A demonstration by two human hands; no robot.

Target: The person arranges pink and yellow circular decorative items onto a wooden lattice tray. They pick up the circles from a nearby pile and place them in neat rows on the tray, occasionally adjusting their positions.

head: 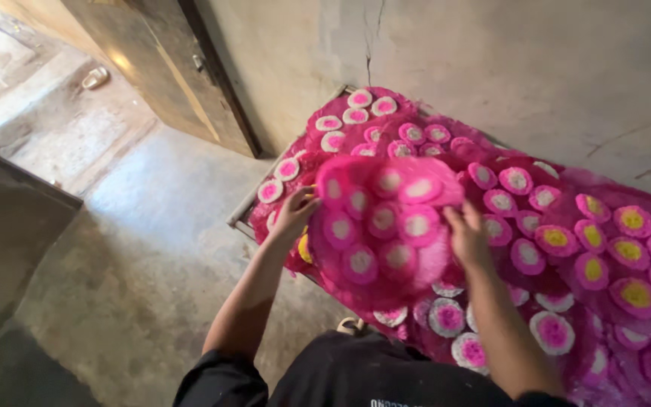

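At far left, an open door [163, 68] and concrete floor [137, 264]; left hand [294, 215], grip closed on the edge of a lifted pink cloth [382, 226] sewn with round flower patches; right hand [467, 237], grip clenched on its other side; cloth raised above a bed [244, 211] covered by similar pink cloths [604, 256].

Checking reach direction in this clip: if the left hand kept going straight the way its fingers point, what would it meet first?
The left hand points up and right, already touching the edge of the lifted pink crocheted piece. Going on, it would press into that piece first; depth behind it is unclear.
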